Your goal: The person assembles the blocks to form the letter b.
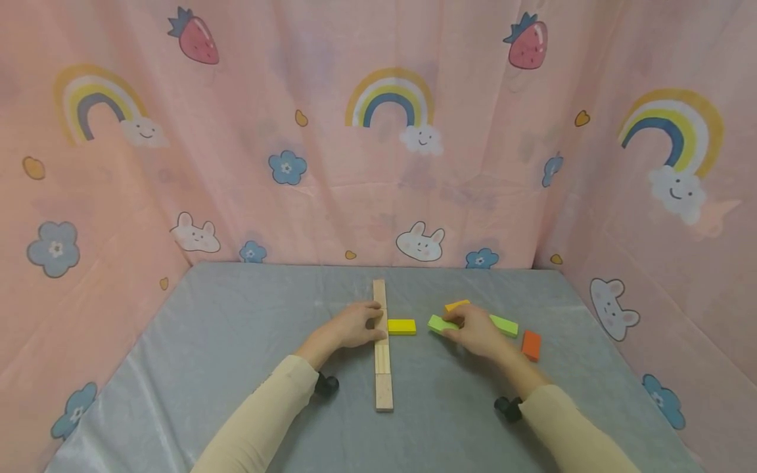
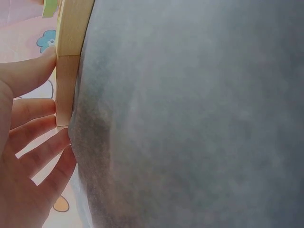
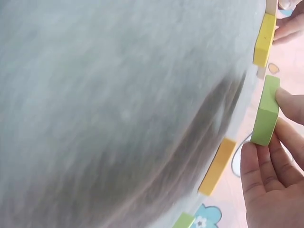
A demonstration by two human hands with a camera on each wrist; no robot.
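Observation:
A straight row of plain wooden blocks (image 1: pixel 384 392) lies end to end on the cloth. My left hand (image 1: pixel 355 325) rests against its left side, thumb and fingertips touching the wood with the fingers only loosely bent. Against the row's right side sits a yellow block (image 1: pixel 402 327), pointing out to the right. My right hand (image 1: pixel 480 334) pinches a light green block (image 3: pixel 267 110) between thumb and fingers, to the right of the yellow one. In the right wrist view, this green block appears raised above the cloth.
Around the right hand lie an orange-yellow block (image 1: pixel 457 305), a second light green block (image 1: pixel 505 326) and an orange-red block (image 1: pixel 531 345). Grey cloth (image 1: pixel 236 328) covers the table. A pink printed curtain (image 1: pixel 331 217) stands behind and on both sides.

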